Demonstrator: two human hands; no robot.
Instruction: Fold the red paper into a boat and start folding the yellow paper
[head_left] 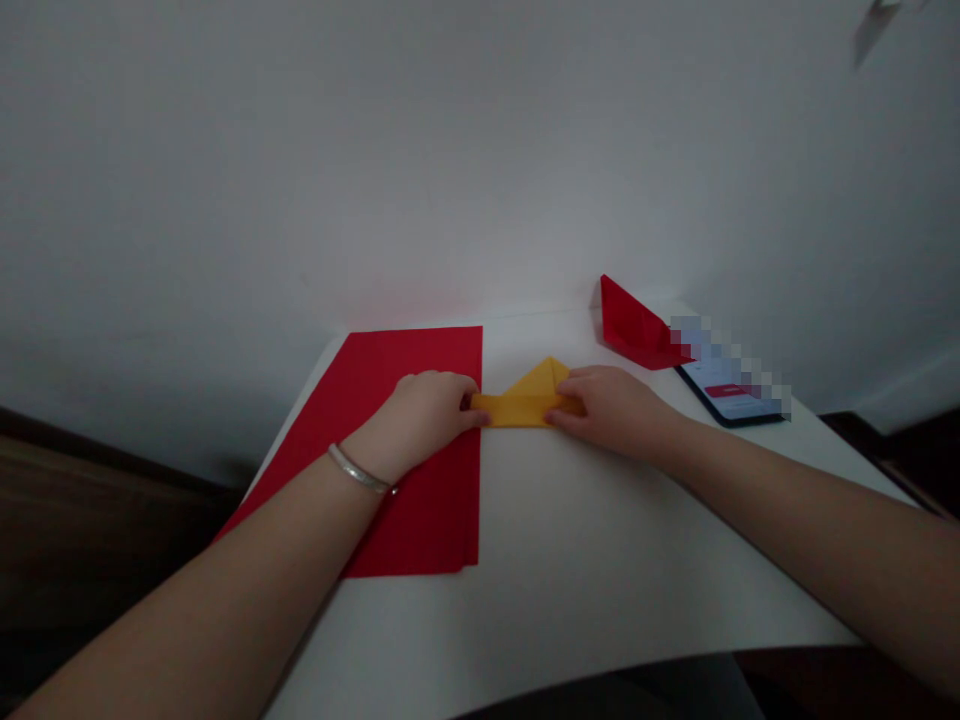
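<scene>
A folded piece of yellow paper with a pointed peak and a flat band along its lower edge is held between both hands. My left hand pinches the band's left end, thumb in front and fingers behind. At the right end, my right hand is closed on the paper, with its thumb and a finger on the band and near the peak. My left wrist wears a silver bangle. Under my left hand and forearm lie red paper sheets.
A folded red paper boat stands at the back right. Beside it lies a phone with its screen lit and partly blurred out. Behind the white table rises a pale wall. Brown wood shows at the left.
</scene>
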